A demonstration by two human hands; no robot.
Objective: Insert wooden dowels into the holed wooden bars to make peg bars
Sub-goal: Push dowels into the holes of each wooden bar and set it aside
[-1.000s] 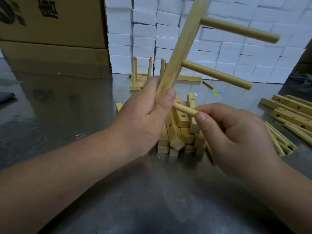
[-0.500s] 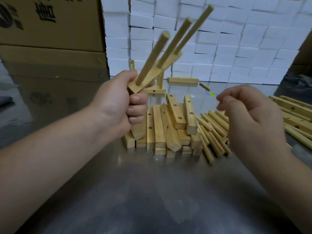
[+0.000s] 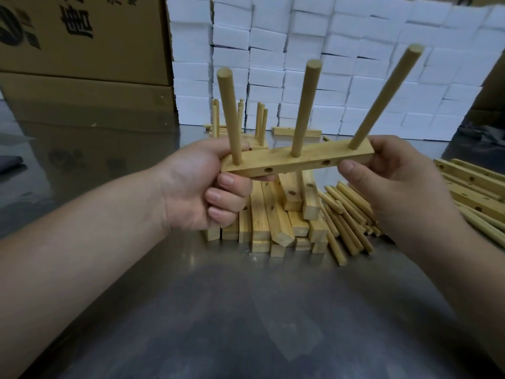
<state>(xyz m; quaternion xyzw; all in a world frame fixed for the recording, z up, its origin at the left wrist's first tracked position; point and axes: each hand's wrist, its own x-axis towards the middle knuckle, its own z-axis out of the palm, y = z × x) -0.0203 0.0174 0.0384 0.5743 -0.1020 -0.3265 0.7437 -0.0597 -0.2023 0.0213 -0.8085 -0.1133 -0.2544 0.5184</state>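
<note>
Three dowels were seated in the peg bar, now turned level and gripped at its ends by the left hand and the right hand, which was empty half a second earlier. Bar judged finished. Beneath the hands: steel table, holed bars, loose dowels. Beyond them: finished peg bars, white blocks, cartons.

We work under soft, fairly dim overhead light. The brightest zone is the wall of white foam blocks behind the grip, close to washing out. Below the grip, the grey polished metal tabletop shows a dull sheen and a broad dark shadow, and left of the grip it mirrors the brown cardboard cartons. The pale wooden peg bar we hold looks sharp; straight lines bow toward the frame edges, where detail softens slightly.
</note>
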